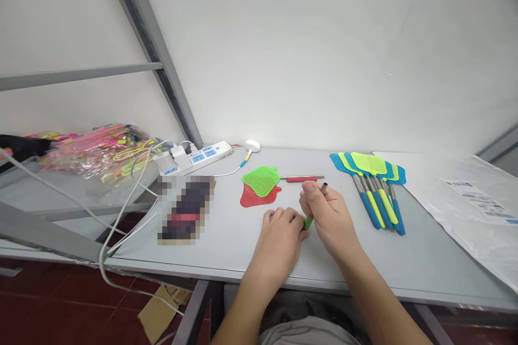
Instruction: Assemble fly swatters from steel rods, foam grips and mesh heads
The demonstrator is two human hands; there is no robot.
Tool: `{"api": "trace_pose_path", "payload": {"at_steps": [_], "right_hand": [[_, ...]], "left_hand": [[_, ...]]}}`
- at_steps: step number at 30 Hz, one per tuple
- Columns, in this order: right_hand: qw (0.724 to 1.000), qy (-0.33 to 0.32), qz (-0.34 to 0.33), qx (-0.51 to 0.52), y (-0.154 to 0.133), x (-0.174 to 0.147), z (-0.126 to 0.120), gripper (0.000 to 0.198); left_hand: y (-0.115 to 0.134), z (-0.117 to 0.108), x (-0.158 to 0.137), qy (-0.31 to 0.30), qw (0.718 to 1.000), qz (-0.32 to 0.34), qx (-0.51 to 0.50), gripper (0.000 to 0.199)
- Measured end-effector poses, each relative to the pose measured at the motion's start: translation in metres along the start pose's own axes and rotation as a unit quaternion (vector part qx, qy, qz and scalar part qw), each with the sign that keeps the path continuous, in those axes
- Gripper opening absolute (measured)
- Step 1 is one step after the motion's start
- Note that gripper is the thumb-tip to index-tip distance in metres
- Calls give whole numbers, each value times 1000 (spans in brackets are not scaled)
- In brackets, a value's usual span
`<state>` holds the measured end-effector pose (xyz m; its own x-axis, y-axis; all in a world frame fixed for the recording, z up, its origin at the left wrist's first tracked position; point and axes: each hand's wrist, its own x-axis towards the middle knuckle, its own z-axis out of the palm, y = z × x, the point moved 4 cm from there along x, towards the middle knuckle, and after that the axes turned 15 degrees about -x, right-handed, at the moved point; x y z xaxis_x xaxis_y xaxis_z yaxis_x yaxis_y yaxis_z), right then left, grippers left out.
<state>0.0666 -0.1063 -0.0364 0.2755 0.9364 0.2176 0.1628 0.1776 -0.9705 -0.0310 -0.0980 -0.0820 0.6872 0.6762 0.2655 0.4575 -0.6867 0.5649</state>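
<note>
My right hand [329, 215] is closed in a fist around a metal rod [324, 187], whose dark end pokes out above the thumb. Below that fist shows a short piece of green handle grip [308, 222]. My left hand [280, 237] is low over the table with its fingers curled around the grip's lower end; its fingertips are partly hidden. Just beyond my hands lie a green mesh fly swatter head [261, 180] and, partly under it, a red mesh swatter head [256, 198]. A red handle grip [301, 179] lies alongside a thin metal rod [320, 177].
Several assembled blue and yellow fly swatters [376, 188] are stacked at the right, beside a white plastic sheet [477, 199]. A power strip [202, 157] with cables and a blurred-out dark object [188, 210] are at left. Bagged colourful items [101, 148] fill a side shelf.
</note>
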Motion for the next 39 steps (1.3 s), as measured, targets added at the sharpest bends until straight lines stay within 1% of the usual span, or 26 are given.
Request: {"api": "trace_pose_path", "payload": {"at_steps": [9, 14, 19, 23, 28, 33, 36, 39], "right_hand": [[1000, 1, 18, -16, 5, 1, 5, 48], [1000, 12, 2, -12, 7, 0, 1, 48], [999, 5, -3, -31, 8, -2, 1, 47], [1000, 5, -3, -17, 9, -3, -1, 46], [999, 17, -23, 23, 12, -6, -6, 46], [1000, 16, -19, 14, 11, -4, -7, 46], [998, 27, -26, 54, 7, 1, -13, 50], [984, 93, -28, 148, 0, 5, -29, 54]], "left_hand": [[2, -5, -1, 0, 1000, 4, -7, 17], [2, -5, -1, 1, 1000, 3, -4, 13], [4, -6, -1, 0, 1000, 5, -6, 15], [4, -5, -1, 4, 1000, 10, -2, 13], [3, -3, -1, 2, 1000, 12, 3, 6], [3, -4, 0, 3, 1000, 14, 2, 6], [4, -5, 0, 7, 1000, 13, 0, 8], [5, -7, 0, 13, 1000, 12, -17, 9]]}}
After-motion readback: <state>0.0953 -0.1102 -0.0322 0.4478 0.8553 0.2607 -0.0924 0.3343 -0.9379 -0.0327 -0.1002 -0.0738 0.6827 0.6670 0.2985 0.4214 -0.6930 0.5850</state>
